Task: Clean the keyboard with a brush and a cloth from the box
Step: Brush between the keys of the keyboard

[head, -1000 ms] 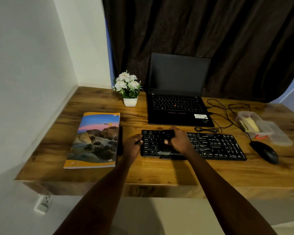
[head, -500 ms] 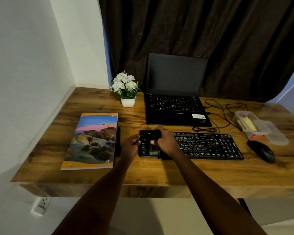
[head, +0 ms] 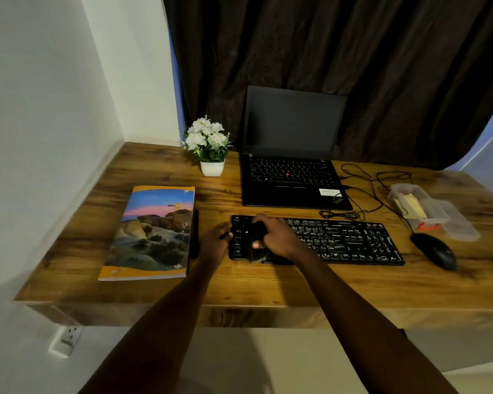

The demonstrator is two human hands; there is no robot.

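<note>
The black keyboard [head: 339,240] lies on the wooden desk [head: 268,282] in front of the laptop. My right hand [head: 279,237] grips a small black brush [head: 256,253] and holds its bristles down on the keyboard's left keys, near the front edge. My left hand [head: 214,243] grips the keyboard's left end with curled fingers. At the right of the desk stands a clear plastic box [head: 439,220] holding a yellow cloth [head: 410,207].
An open black laptop [head: 291,177] sits behind the keyboard, with loose cables [head: 362,191] to its right. A black mouse [head: 434,250] lies right of the keyboard. A book [head: 154,231], a black pen [head: 194,234] and a white flower pot [head: 211,166] occupy the left.
My right hand has moved the brush leftward over the keys to the keyboard's left end. My left hand has stayed at the left edge.
</note>
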